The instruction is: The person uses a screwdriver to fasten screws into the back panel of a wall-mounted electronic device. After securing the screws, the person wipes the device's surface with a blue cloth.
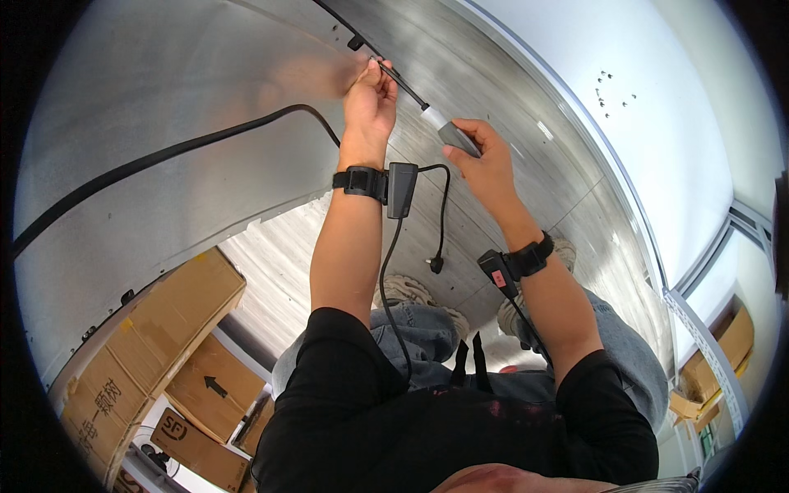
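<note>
My right hand [491, 168] grips the grey handle of a screwdriver [454, 138]. A white collar joins the handle to a dark, thin shaft, which slants up and left toward my left fingertips. My left hand [371, 105] is closed in a pinch around the far end of the shaft, beside the edge of a grey metal panel [205, 78]. Whatever small thing sits between those fingers is hidden. Right by them, a thin black cable [333, 15] runs along the panel edge through a black clip [355, 41].
A thick black cable [189, 131] crosses the panel and passes behind my left wrist. A plug [436, 264] hangs over the floor. Several small dark screws [606, 89] lie on a white surface [657, 123] at the right. Cardboard boxes [164, 320] stand at lower left.
</note>
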Motion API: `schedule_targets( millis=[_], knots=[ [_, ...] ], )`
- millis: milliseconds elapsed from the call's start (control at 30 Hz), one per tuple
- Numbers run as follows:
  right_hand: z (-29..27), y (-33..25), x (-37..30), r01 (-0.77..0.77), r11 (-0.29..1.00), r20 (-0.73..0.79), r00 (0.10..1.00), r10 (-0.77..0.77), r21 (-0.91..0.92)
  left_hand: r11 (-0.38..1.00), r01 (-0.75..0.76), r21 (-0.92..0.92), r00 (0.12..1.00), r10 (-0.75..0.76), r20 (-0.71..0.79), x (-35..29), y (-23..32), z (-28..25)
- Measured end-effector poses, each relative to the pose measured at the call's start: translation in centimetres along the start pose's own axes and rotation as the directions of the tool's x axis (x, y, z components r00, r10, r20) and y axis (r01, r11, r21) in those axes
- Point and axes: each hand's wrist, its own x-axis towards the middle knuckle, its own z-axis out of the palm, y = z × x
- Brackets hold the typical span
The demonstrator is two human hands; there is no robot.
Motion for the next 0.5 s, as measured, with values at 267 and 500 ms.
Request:
schedule_targets(
  millis=[267,500],
  knots=[
    [0.38,0.41,0.1,0.092,0.996,-0.027,0.995,-0.092,-0.007,0.998,0.046,0.04,0.999,-0.044,-0.03,-0.33,0.22,0.27],
    [0.4,0.24,0.31,0.148,0.987,-0.063,0.986,-0.152,-0.059,0.998,0.068,0.006,0.998,-0.068,-0.012,-0.61,0.67,0.37]
  ],
)
